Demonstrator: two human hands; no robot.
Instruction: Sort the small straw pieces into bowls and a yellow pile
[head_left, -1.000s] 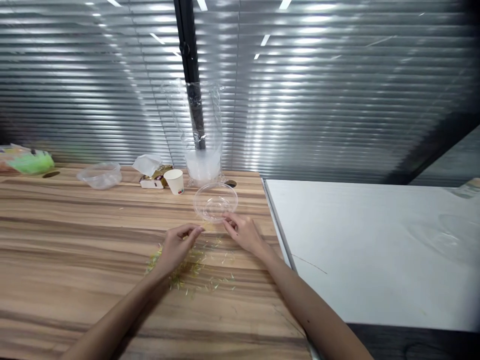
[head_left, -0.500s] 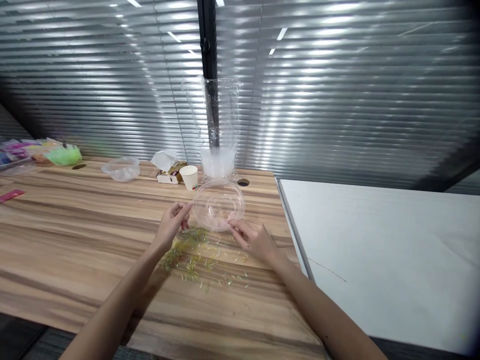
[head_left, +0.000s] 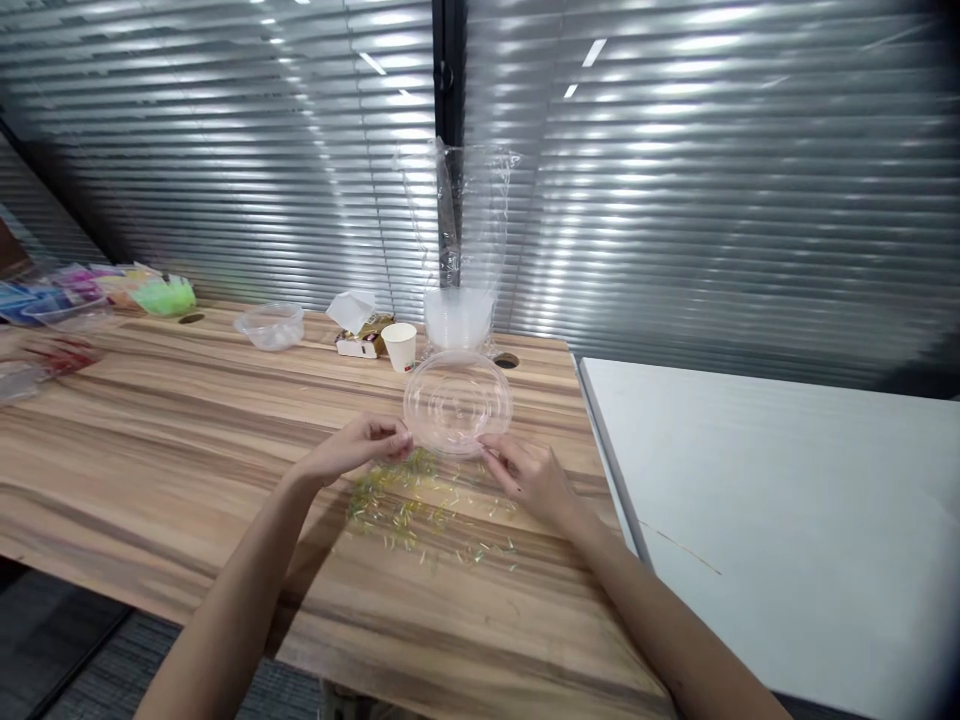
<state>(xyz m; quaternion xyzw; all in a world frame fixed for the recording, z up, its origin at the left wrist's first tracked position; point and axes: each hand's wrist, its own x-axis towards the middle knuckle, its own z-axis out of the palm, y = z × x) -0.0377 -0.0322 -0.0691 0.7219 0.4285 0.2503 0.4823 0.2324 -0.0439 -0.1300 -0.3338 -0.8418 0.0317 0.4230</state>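
Note:
A round clear plastic lid [head_left: 457, 405] is tilted up over the wooden table, its face towards me. My right hand [head_left: 529, 475] pinches its lower right rim between thumb and fingers. At the lower left of the lid, my left hand [head_left: 379, 440] has its fingers curled closed; whether they grip the rim or something small is hidden. Thin yellow-green shiny tinsel pieces [head_left: 409, 510] lie scattered on the table below both hands.
A paper cup [head_left: 400, 347], a tissue pack [head_left: 362, 335], a clear bowl [head_left: 271, 327] and bagged stacked clear containers [head_left: 459, 318] stand along the back. Coloured bags [head_left: 161, 295] and another person's hand [head_left: 26, 347] are at far left. A white board [head_left: 787, 500] lies right.
My left hand has slid down along the lid's left edge and its fingers have curled in. My right hand keeps its pinch. Another person's hand has appeared at far left, and the view has shifted.

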